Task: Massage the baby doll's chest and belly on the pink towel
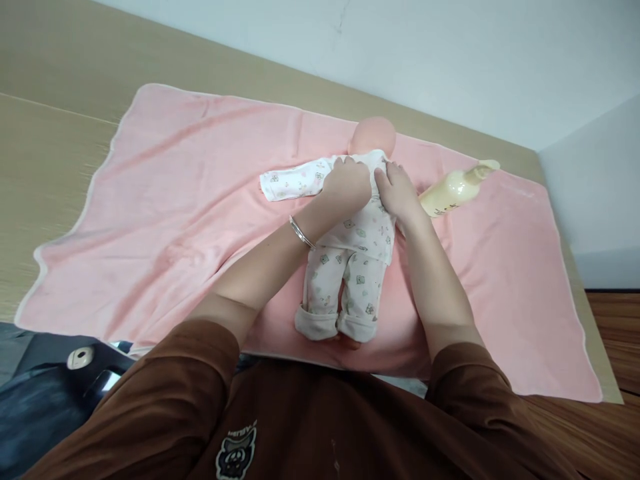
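A baby doll [373,139] lies on a pink blanket [200,153], its bald head toward the wall. It wears a white long-sleeved shirt [353,230] with small prints and matching trousers [364,283] rolled up at the cuffs. One sleeve stretches out to the left. My left hand [349,181] is closed at the upper shirt near that sleeve, fingers curled on the cloth. At the opposite shoulder, my right hand [399,192] grips the shirt's side between thumb and fingers. The doll's other arm is mostly hidden behind my right hand and forearm.
A pale yellow pump bottle [453,192] lies tilted on the blanket, just right of my right hand. Beneath the blanket is a wooden table [45,160], with a white wall [450,60] behind it. Dark items, including a bag-like one [40,413], are below the left front edge.
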`<state>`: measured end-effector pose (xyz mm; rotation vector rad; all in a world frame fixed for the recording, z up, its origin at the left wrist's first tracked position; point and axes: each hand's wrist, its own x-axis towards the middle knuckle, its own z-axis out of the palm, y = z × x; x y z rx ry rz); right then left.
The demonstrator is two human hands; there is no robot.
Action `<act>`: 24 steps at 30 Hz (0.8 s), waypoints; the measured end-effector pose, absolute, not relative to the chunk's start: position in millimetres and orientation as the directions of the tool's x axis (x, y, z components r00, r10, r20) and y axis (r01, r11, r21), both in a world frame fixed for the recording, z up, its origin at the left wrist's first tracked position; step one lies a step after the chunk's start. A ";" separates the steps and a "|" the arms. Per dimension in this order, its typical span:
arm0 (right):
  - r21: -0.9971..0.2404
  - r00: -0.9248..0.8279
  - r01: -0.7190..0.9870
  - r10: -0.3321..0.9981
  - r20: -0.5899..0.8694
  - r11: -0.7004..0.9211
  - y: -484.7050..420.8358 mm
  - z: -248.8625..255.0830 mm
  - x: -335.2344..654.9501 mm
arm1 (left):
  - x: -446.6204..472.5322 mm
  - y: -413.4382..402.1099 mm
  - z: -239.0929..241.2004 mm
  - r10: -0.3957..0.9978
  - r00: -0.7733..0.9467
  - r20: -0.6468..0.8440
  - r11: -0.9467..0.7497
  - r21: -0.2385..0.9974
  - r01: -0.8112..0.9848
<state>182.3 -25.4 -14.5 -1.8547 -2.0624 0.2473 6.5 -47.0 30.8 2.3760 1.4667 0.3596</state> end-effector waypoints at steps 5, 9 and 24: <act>-0.271 -0.089 0.955 0.987 0.133 0.123 -43.6 -10.5 166.0 | -10.5 -23.4 25.5 0.896 0.444 0.027 -0.405 0.464 0.788; -0.234 -0.110 0.963 0.987 0.119 0.135 -62.8 3.3 146.0 | -16.5 -15.7 16.5 0.878 0.475 0.056 -0.443 0.471 0.763; -0.353 0.031 0.935 0.978 0.206 0.045 -27.2 -18.3 162.8 | -0.7 -21.4 3.0 0.979 0.191 0.077 -0.201 0.561 0.803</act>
